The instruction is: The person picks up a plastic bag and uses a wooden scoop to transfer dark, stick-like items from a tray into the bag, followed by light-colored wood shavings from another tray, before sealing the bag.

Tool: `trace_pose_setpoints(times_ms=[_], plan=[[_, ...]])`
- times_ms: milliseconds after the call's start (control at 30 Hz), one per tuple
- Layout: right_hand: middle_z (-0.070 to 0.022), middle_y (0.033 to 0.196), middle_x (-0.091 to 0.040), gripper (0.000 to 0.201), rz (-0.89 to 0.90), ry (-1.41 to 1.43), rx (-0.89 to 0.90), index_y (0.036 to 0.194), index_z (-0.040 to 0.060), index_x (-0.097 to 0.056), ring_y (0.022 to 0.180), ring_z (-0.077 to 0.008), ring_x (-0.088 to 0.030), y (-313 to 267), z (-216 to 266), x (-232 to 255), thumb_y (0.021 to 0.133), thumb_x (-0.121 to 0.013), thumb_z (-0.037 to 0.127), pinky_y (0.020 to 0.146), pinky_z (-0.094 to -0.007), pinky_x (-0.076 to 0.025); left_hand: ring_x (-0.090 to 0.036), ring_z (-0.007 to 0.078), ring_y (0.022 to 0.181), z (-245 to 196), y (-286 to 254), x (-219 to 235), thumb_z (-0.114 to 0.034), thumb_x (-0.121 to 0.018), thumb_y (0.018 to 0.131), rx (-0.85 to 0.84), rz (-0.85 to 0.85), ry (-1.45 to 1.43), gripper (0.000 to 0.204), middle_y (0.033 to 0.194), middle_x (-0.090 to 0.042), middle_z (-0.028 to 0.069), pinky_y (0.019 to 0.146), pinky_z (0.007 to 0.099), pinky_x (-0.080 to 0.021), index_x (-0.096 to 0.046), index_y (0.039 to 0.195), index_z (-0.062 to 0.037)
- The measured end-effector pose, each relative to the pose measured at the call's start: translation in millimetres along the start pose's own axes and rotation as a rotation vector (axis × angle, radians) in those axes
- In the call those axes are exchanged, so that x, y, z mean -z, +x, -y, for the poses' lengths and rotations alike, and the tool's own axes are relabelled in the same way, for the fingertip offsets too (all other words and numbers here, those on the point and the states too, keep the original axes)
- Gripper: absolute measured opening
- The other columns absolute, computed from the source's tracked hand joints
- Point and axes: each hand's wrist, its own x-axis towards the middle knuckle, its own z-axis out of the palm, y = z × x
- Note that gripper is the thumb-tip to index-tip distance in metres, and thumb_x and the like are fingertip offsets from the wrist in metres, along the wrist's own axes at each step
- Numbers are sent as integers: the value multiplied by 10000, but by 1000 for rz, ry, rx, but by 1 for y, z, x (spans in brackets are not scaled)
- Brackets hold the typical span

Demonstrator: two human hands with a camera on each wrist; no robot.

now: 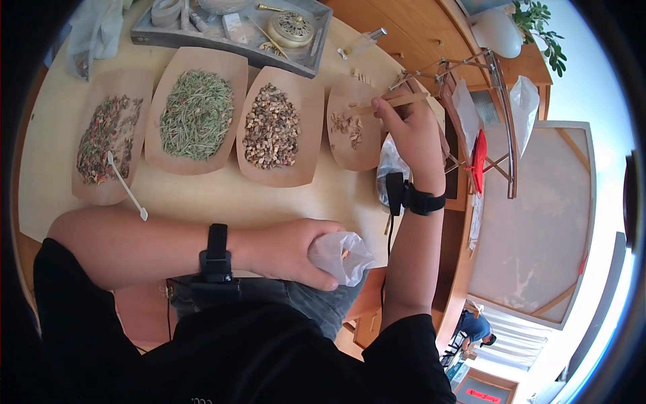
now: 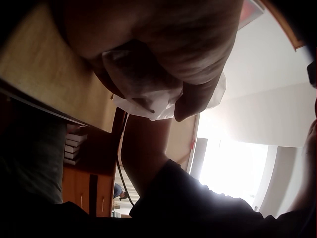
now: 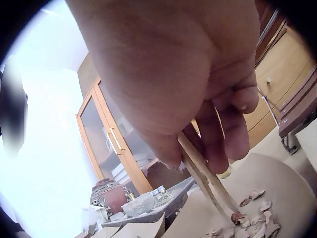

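In the head view my left hand (image 1: 286, 249) holds a clear plastic bag (image 1: 350, 259) near the table's front edge. The bag's mouth gapes, and a little brownish matter shows inside. My right hand (image 1: 416, 131) pinches wooden tweezers (image 3: 205, 183) over the rightmost brown paper tray (image 1: 353, 156). In the right wrist view the two tips come together at a small reddish-brown chip (image 3: 238, 217). Several pale dried chips (image 3: 265, 218) lie around it on the tray. From the left wrist, the bag (image 2: 148, 96) appears dark, partly covered by the fingers.
Three more paper trays hold brown pieces (image 1: 271, 128), green cut stems (image 1: 196, 114) and mixed dried bits (image 1: 101, 145). A white spoon (image 1: 128, 185) lies across the leftmost. Behind stands a grey tray (image 1: 319, 57) with a brass burner (image 1: 291, 28). A wooden rack (image 1: 501, 114) rises at right.
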Motion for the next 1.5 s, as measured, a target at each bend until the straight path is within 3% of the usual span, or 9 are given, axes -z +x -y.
trace_pose_setpoints(times_ms=[267, 333, 600, 700, 800, 900, 1133, 1300, 1500], plan=[[-206, 830, -757, 396, -21, -166, -28, 979, -16, -773, 793, -360, -751, -13, -1, -13, 980, -712, 375, 720, -423, -565, -633, 126, 1181, -2, -2, -1, -114, -885, 879, 15, -24, 24, 614, 1272, -680, 53, 1045, 327, -521, -572, 1396, -5], [-135, 684, -648, 332, 9, -150, 37, 906, -66, -692, 613, -231, -609, -12, -2, -16, 1022, -689, 246, 610, -359, -490, -641, 133, 1154, -8, -1, -4, -115, -877, 882, 12, -35, 21, 610, 1254, -694, 54, 1051, 333, -521, -580, 1402, 3], [-162, 804, -772, 306, -157, 197, -105, 1007, -23, -770, 713, -285, -747, -43, -11, -3, 980, -693, 272, 714, -415, -576, -609, 127, 1201, -4, 2, -2, -149, -899, 887, 129, -38, -12, 689, 1270, -646, 23, 1065, 324, -504, -536, 1462, -35], [-52, 761, -726, 254, -315, 449, -37, 947, -21, -736, 673, -162, -670, -79, -19, -5, 1011, -669, 216, 647, -364, -529, -595, 121, 1227, -6, 5, -2, -152, -897, 892, 140, -79, -14, 704, 1305, -626, 14, 1073, 326, -498, -524, 1478, -39], [54, 646, -446, 432, -322, 763, -150, 696, 74, -521, 592, -73, -390, -129, 13, 14, 1063, -617, 281, 539, -280, -292, -589, 112, 1224, -7, 5, -5, -179, -910, 877, 125, -154, -11, 717, 1300, -614, 6, 1070, 326, -492, -521, 1465, -51], [23, 674, -544, 273, -193, 863, -52, 796, 26, -638, 634, -81, -490, -178, 19, 22, 1031, -651, 165, 574, -308, -378, -586, 115, 1228, -6, 4, -4, -197, -923, 859, 134, -186, -23, 771, 1307, -610, 6, 1074, 335, -484, -495, 1487, -65], [-101, 615, -512, 295, -146, 346, 297, 693, -16, -600, 545, -240, -503, -203, 31, 13, 929, -707, 124, 540, -373, -380, -587, 113, 1236, -10, 6, -7, -183, -915, 869, 132, -141, 21, 753, 1332, -625, 8, 1064, 318, -485, -515, 1494, -60], [-56, 655, -552, 301, -432, 521, 2, 777, -28, -646, 582, -149, -493, -175, 20, 21, 998, -663, 175, 550, -333, -379, -587, 104, 1197, -6, 5, -6, -162, -888, 906, 74, -73, -25, 658, 1296, -621, 1, 1063, 310, -495, -536, 1452, -56], [-139, 719, -635, 323, -230, 158, -119, 841, -39, -676, 612, -246, -573, -92, 22, 4, 1030, -679, 224, 599, -377, -456, -611, 111, 1155, 3, 3, -5, -124, -889, 891, -25, -60, -2, 623, 1259, -658, 15, 1042, 320, -512, -565, 1416, -35]])
